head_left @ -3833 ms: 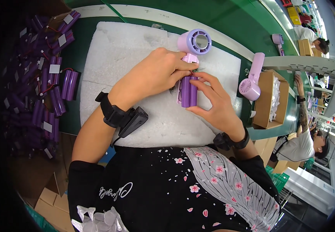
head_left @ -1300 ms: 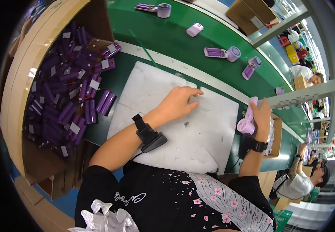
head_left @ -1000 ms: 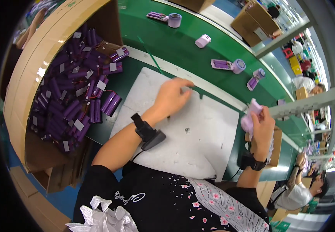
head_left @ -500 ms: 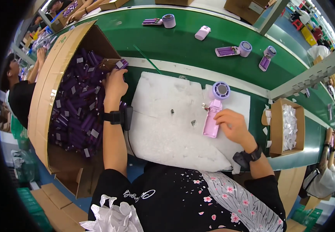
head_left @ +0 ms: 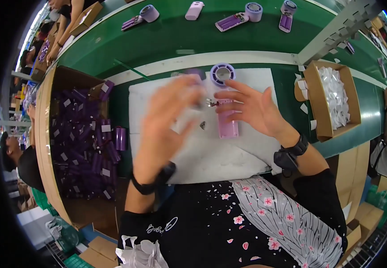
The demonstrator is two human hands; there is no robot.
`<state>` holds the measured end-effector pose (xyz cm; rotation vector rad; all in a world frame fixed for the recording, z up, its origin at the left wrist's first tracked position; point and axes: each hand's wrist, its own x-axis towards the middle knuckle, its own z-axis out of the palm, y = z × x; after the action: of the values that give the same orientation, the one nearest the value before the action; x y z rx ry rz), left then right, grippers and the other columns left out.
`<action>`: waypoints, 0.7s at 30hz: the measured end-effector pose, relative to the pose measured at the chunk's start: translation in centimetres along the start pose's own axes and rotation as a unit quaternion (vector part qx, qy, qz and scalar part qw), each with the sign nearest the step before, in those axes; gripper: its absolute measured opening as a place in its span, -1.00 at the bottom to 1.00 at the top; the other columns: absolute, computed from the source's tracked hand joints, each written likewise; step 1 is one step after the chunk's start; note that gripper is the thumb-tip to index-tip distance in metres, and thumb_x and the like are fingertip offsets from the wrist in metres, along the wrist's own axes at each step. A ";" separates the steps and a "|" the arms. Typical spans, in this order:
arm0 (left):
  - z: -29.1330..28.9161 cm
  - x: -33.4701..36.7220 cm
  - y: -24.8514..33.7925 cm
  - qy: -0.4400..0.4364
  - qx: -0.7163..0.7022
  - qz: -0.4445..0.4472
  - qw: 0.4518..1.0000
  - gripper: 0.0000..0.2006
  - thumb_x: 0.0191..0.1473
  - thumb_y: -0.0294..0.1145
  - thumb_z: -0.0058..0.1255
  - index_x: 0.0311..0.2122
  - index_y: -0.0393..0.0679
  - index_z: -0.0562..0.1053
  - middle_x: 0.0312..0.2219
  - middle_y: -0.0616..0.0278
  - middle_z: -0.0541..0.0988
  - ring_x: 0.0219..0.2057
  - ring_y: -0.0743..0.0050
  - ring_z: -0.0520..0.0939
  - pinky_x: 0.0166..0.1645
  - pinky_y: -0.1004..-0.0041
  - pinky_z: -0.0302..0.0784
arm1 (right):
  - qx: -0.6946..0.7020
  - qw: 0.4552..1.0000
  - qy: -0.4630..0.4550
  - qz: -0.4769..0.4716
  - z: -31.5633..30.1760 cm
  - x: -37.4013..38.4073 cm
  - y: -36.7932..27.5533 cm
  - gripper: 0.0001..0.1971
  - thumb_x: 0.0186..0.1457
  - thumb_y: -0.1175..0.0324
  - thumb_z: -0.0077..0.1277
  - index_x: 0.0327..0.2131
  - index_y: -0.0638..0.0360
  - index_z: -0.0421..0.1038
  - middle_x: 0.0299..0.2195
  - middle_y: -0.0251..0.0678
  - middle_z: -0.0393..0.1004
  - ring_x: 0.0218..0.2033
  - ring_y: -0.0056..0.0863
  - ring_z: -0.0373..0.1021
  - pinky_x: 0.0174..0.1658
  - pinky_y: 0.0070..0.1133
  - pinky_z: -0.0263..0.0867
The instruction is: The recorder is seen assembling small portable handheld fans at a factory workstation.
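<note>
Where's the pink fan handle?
In the head view, the pink handle lies just right of centre on the white pad, below the fan head, partly behind the right hand.

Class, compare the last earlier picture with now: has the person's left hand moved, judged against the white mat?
Yes. The left hand has moved rightward, from the cardboard box beyond the white mat's left edge to over the mat.

Brown carton, white packets, grey post.
</note>
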<state>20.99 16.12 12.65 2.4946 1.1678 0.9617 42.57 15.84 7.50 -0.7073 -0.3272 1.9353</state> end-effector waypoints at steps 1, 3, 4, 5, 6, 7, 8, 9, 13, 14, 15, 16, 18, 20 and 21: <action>1.0 0.1 1.4 -0.028 -0.018 0.017 0.999 -0.44 -0.29 -0.60 0.24 -0.04 -0.08 0.45 -0.09 0.14 0.51 -0.07 0.06 0.50 0.08 0.27 0.35 | 0.000 1.000 0.004 0.004 -0.8 0.1 -0.1 -0.78 0.24 0.39 -0.20 -0.11 0.26 0.32 -0.33 -0.20 0.43 -0.52 -0.55 0.38 -0.50 -0.65 0.31; 1.8 0.1 1.7 -0.061 -0.043 0.038 0.996 -0.42 -0.29 -0.58 0.26 -0.03 -0.07 0.43 -0.10 0.14 0.51 -0.05 0.06 0.48 0.11 0.26 0.32 | -0.006 0.997 -0.076 0.031 -3.5 0.4 -1.2 -0.79 0.22 0.34 -0.13 -0.14 0.24 0.33 -0.35 -0.26 0.40 -0.49 -0.57 0.35 -0.47 -0.65 0.29; 2.5 0.0 0.6 -0.073 -0.057 -0.007 0.996 -0.43 -0.29 -0.56 0.27 -0.04 -0.08 0.43 -0.12 0.13 0.51 -0.06 0.07 0.48 0.09 0.26 0.34 | -0.008 0.992 -0.115 0.043 -4.3 0.4 -1.4 -0.79 0.22 0.31 -0.10 -0.15 0.22 0.33 -0.37 -0.29 0.39 -0.48 -0.58 0.34 -0.45 -0.66 0.28; 3.4 -0.1 -0.8 -0.084 -0.068 -0.055 0.993 -0.44 -0.30 -0.55 0.28 -0.06 -0.10 0.42 -0.14 0.12 0.51 -0.06 0.08 0.48 0.06 0.27 0.35 | -0.005 0.993 -0.113 0.046 -4.3 0.6 -1.4 -0.79 0.22 0.31 -0.10 -0.15 0.22 0.33 -0.37 -0.29 0.39 -0.48 -0.58 0.34 -0.45 -0.66 0.28; 4.1 -0.1 -1.8 -0.095 -0.079 -0.102 0.987 -0.45 -0.30 -0.54 0.29 -0.07 -0.11 0.42 -0.16 0.10 0.51 -0.07 0.09 0.48 0.04 0.28 0.37 | -0.128 0.988 -0.083 0.011 -4.1 0.7 -1.4 -0.80 0.19 0.32 -0.05 -0.17 0.20 0.33 -0.37 -0.32 0.38 -0.45 -0.59 0.32 -0.44 -0.66 0.27; 4.7 0.0 -2.5 -0.098 -0.081 -0.105 0.986 -0.45 -0.30 -0.54 0.29 -0.07 -0.11 0.42 -0.16 0.10 0.51 -0.07 0.09 0.48 0.04 0.28 0.37 | -0.248 0.967 -0.051 -0.024 -3.9 0.8 -1.4 -0.80 0.16 0.33 0.00 -0.19 0.19 0.32 -0.36 -0.35 0.37 -0.43 -0.60 0.31 -0.42 -0.66 0.26; 5.3 0.2 -3.1 -0.140 -0.126 -0.138 0.972 -0.46 -0.30 -0.53 0.31 -0.09 -0.14 0.40 -0.19 0.13 0.52 -0.12 0.17 0.51 0.00 0.32 0.40 | -0.364 0.929 -0.017 -0.059 -3.9 0.9 -1.3 -0.80 0.13 0.34 0.05 -0.21 0.17 0.32 -0.36 -0.38 0.37 -0.41 -0.60 0.30 -0.40 -0.66 0.25; 5.7 0.6 -3.5 -0.180 -0.170 -0.171 0.954 -0.46 -0.29 -0.51 0.33 -0.11 -0.17 0.39 -0.22 0.16 0.53 -0.18 0.25 0.53 -0.04 0.37 0.43 | -0.362 0.930 -0.013 -0.057 -3.9 1.0 -0.8 -0.80 0.13 0.34 0.05 -0.21 0.17 0.32 -0.36 -0.38 0.37 -0.41 -0.60 0.30 -0.40 -0.66 0.25; 6.2 0.6 -4.0 -0.214 -0.266 -0.232 0.911 -0.55 -0.24 -0.51 0.30 -0.16 -0.20 0.39 -0.36 0.17 0.54 -0.32 0.37 0.55 -0.19 0.43 0.47 | -0.571 0.791 -0.029 -0.216 -3.5 1.1 1.5 -0.77 0.00 0.49 0.14 -0.28 0.18 0.30 -0.37 -0.34 0.36 -0.40 -0.53 0.32 -0.35 -0.63 0.27; 6.2 0.7 -4.0 -0.208 -0.291 -0.247 0.900 -0.59 -0.21 -0.52 0.28 -0.18 -0.20 0.40 -0.41 0.15 0.54 -0.37 0.38 0.54 -0.25 0.44 0.47 | -0.604 0.759 -0.023 -0.242 -3.3 1.2 1.6 -0.76 -0.04 0.53 0.14 -0.30 0.19 0.30 -0.38 -0.32 0.35 -0.40 -0.48 0.33 -0.35 -0.61 0.28; 6.2 0.7 -4.1 -0.210 -0.297 -0.249 0.898 -0.59 -0.21 -0.52 0.28 -0.18 -0.20 0.40 -0.41 0.15 0.54 -0.37 0.38 0.54 -0.25 0.44 0.47 | -0.636 0.724 -0.020 -0.266 -3.2 1.2 1.7 -0.74 -0.08 0.57 0.15 -0.31 0.20 0.30 -0.38 -0.30 0.35 -0.40 -0.44 0.33 -0.35 -0.59 0.29; 6.0 0.8 -4.2 -0.233 -0.287 -0.267 0.890 -0.62 -0.21 -0.54 0.27 -0.21 -0.22 0.41 -0.42 0.20 0.54 -0.36 0.44 0.53 -0.22 0.47 0.47 | -0.666 0.687 -0.017 -0.289 -3.2 1.2 1.8 -0.73 -0.13 0.61 0.16 -0.33 0.22 0.30 -0.38 -0.28 0.35 -0.40 -0.40 0.34 -0.35 -0.58 0.30; 5.7 0.7 -4.4 -0.275 -0.265 -0.303 0.873 -0.67 -0.20 -0.59 0.26 -0.26 -0.26 0.42 -0.43 0.28 0.55 -0.35 0.56 0.51 -0.18 0.53 0.45 | -0.677 0.674 -0.014 -0.294 -3.1 1.0 2.1 -0.73 -0.14 0.61 0.17 -0.34 0.22 0.30 -0.37 -0.26 0.35 -0.39 -0.36 0.35 -0.34 -0.56 0.30; 5.6 0.4 -4.5 -0.256 -0.290 -0.289 0.876 -0.70 -0.19 -0.60 0.25 -0.28 -0.26 0.43 -0.43 0.28 0.55 -0.35 0.57 0.51 -0.18 0.53 0.45 | -0.692 0.649 -0.011 -0.316 -3.1 0.9 2.3 -0.72 -0.18 0.61 0.18 -0.37 0.23 0.31 -0.34 -0.23 0.36 -0.37 -0.28 0.35 -0.34 -0.52 0.31; 5.6 0.2 -4.5 -0.238 -0.309 -0.270 0.880 -0.73 -0.19 -0.61 0.23 -0.30 -0.27 0.45 -0.42 0.27 0.55 -0.35 0.58 0.50 -0.18 0.54 0.44 | -0.695 0.648 -0.014 -0.310 -3.1 1.0 2.4 -0.72 -0.18 0.61 0.18 -0.37 0.23 0.31 -0.34 -0.23 0.36 -0.37 -0.28 0.35 -0.34 -0.52 0.31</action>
<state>22.02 19.63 6.47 1.6236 1.0718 0.4238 42.40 15.41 3.55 -1.2485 -1.9071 0.7018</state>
